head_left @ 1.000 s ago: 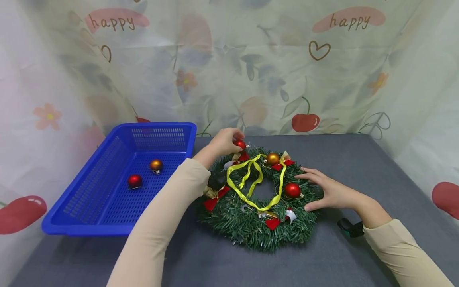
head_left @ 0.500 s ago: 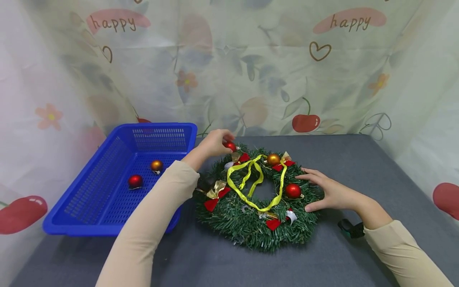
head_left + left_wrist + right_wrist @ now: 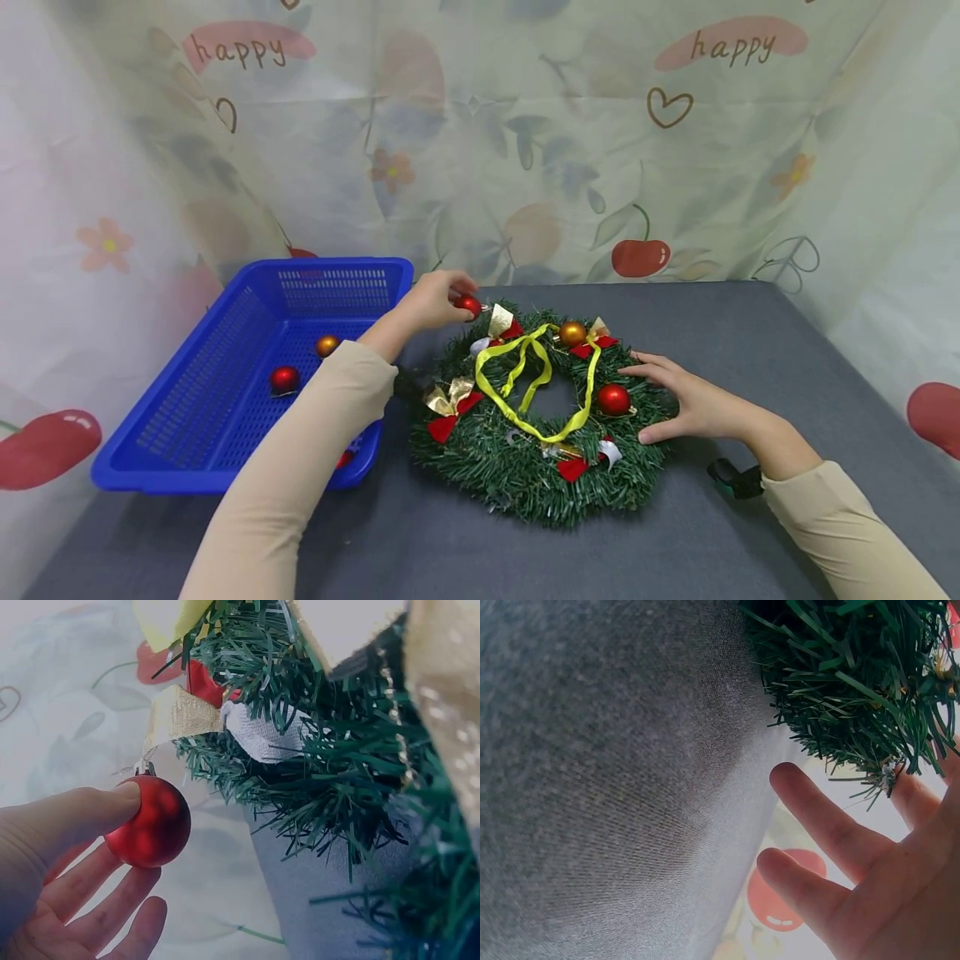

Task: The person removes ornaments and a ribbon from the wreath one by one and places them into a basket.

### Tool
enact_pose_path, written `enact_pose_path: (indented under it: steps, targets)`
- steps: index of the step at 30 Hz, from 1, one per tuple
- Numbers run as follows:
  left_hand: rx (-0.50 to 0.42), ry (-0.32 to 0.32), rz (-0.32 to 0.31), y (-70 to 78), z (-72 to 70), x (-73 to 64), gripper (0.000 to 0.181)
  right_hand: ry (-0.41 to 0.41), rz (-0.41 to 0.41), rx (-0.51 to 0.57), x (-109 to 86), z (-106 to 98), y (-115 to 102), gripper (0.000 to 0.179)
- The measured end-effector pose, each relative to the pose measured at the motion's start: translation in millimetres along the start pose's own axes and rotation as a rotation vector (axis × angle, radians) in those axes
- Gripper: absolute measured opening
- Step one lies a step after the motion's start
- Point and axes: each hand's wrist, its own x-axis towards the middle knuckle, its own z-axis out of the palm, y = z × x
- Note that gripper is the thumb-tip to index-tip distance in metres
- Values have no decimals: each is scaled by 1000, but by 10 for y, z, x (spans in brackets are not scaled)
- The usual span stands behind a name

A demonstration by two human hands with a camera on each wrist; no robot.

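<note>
My left hand (image 3: 433, 300) pinches a red Christmas bauble (image 3: 154, 825) between thumb and fingers, at the far left rim of a green tinsel wreath (image 3: 517, 483). The bauble's metal cap points toward a gold and red bow (image 3: 502, 321) on the wreath. In the left wrist view the bauble hangs clear of the branches, beside the bow's gold ribbon (image 3: 180, 716). At the wreath's right side rests my right hand (image 3: 693, 402), fingers spread and straight against the outer branches. A gold bauble (image 3: 572, 334), another red bauble (image 3: 614, 399) and a yellow ribbon (image 3: 487, 383) lie on the wreath.
Left of the wreath stands a blue plastic basket (image 3: 168, 481). Inside it are a red bauble (image 3: 284, 380), a gold bauble (image 3: 327, 346) and a partly hidden red item (image 3: 345, 458). Grey cloth (image 3: 720, 333) covers the table, with a printed curtain (image 3: 472, 150) behind.
My left hand has moved left with the red bauble, from over the wreath's upper left bow to its outer edge, uncovering the bows there. The right hand stays in place.
</note>
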Motion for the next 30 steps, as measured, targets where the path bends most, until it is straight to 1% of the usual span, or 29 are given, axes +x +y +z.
enact_pose_path:
  steps: [6, 12, 16, 23, 30]
  targets:
    - [-21, 11, 28, -33, -41, -58, 39, 3, 2, -7, -4, -3, -11, 80]
    - [-37, 21, 17, -18, -106, -134, 39, 1, 0, 2, -9, 2, -12, 80]
    - [-56, 24, 23, 13, -143, -199, 39, 0, 3, 2, -9, 6, -5, 80]
    - [-82, 41, 71, 45, -163, -330, 40, -4, 4, 2, -8, -17, -23, 80]
    - [-115, 34, 98, 80, -152, -478, 39, -10, -7, -5, -16, -41, -40, 79]
